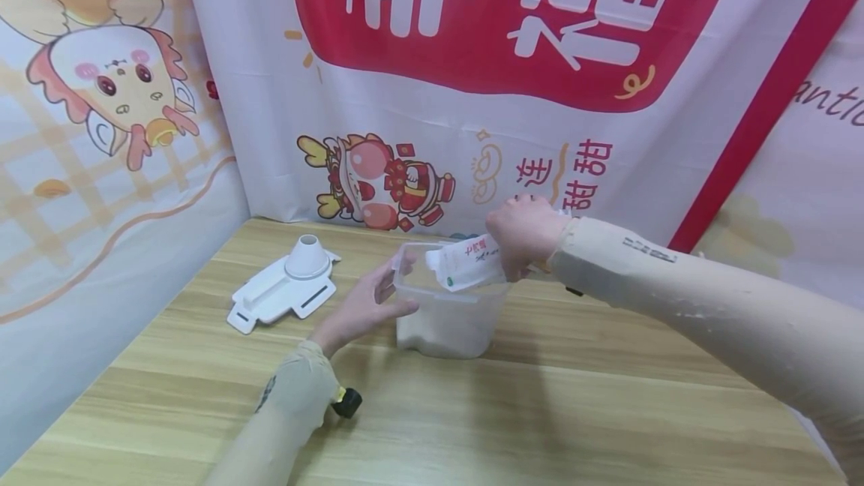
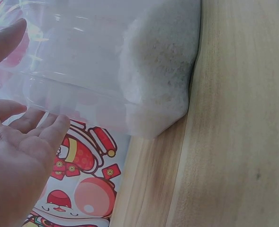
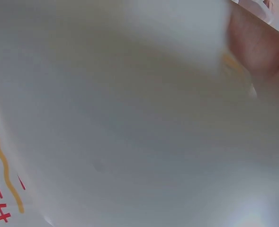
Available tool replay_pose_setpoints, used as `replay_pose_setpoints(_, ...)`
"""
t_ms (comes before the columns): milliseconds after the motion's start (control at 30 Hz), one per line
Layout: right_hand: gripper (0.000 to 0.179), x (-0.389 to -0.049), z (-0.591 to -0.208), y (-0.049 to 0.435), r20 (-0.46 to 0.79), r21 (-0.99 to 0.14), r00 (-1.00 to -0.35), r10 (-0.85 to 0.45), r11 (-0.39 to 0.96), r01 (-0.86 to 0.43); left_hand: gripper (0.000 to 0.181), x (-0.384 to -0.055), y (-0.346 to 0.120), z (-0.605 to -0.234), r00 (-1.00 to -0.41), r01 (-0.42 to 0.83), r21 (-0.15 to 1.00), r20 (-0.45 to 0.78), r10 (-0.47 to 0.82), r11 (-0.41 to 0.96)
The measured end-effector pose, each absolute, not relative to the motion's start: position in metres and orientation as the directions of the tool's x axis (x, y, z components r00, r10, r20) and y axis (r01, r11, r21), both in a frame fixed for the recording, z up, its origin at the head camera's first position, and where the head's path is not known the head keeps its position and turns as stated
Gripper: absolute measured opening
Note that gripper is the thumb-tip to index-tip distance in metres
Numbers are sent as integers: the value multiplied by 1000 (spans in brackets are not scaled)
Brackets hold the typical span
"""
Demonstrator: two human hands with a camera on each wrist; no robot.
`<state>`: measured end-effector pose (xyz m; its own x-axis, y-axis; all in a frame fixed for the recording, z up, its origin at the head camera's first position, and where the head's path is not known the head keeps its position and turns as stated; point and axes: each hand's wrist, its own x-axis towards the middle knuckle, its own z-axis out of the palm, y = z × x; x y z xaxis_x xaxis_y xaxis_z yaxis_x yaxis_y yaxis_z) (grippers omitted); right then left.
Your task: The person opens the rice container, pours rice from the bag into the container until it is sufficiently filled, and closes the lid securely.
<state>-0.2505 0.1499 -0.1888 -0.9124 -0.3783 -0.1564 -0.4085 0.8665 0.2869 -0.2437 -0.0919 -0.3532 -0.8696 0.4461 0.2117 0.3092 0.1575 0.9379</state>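
Observation:
A clear plastic container (image 1: 445, 328) stands on the table with a heap of white grains (image 2: 163, 61) at its bottom. My left hand (image 1: 367, 306) is at the container's left side, thumb and fingers spread and loosely bent, fingertips right at its wall. Above the container's mouth, my right hand (image 1: 529, 235) grips a white printed bag (image 1: 470, 262), tilted with its spout end down to the left. In the right wrist view the blurred bag (image 3: 106, 118) fills most of the picture, with the thumb (image 3: 257, 42) pressed against it.
Left of the container lies a white plastic lid-like piece (image 1: 277, 298) with a cone-shaped part (image 1: 307, 257) on it. The wooden table (image 1: 432, 418) ends at a printed cloth backdrop (image 1: 270, 96) behind the container. Another cloth (image 1: 101, 208) hangs along the left edge.

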Motion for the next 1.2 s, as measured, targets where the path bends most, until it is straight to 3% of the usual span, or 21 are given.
replay_pose_setpoints(467,54,-249,-187,149,-159,285,-910,-382,865,-413,79,-242,-92,-351,-868,318,931,210,450,178)
replay_pose_setpoints(700,55,-249,-187,149,-165,289,-911,-378,865,-411,81,-263,-96,-380,-873,334,921,221,436,202)
replay_pose_setpoints(1200,50,-252,-187,148,-168,296,-915,-368,866,-403,88,-261,-93,-377,-868,335,924,228,441,181)
